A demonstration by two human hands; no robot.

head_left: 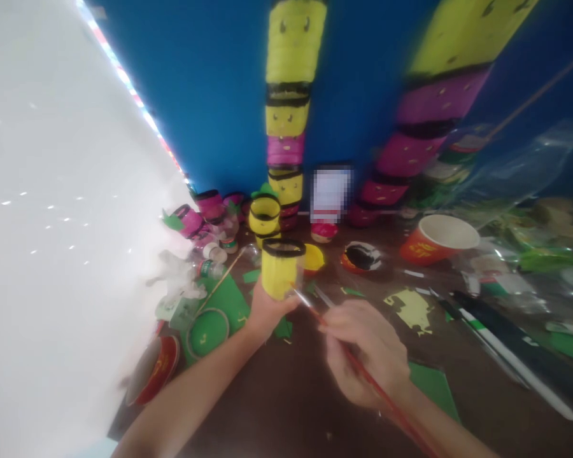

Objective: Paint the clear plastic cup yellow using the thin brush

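Note:
A clear plastic cup, painted yellow over much of its side with a black rim, stands upright in my left hand, whose fingers wrap its lower part. My right hand is closed around a red-handled paintbrush. The bristle end is at the cup's lower right side, by an unpainted see-through patch. A second thin stick-like thing shows beside the brush, too blurred to name. Just behind the cup sits yellow paint in a round container. To its right is a bowl of black paint.
Painted yellow and magenta cups are stacked in tall columns against the blue board. A red paper cup, a marker-like white stick, green paper and a yellow scrap lie rightward. A tape ring and tilted red bowl are left.

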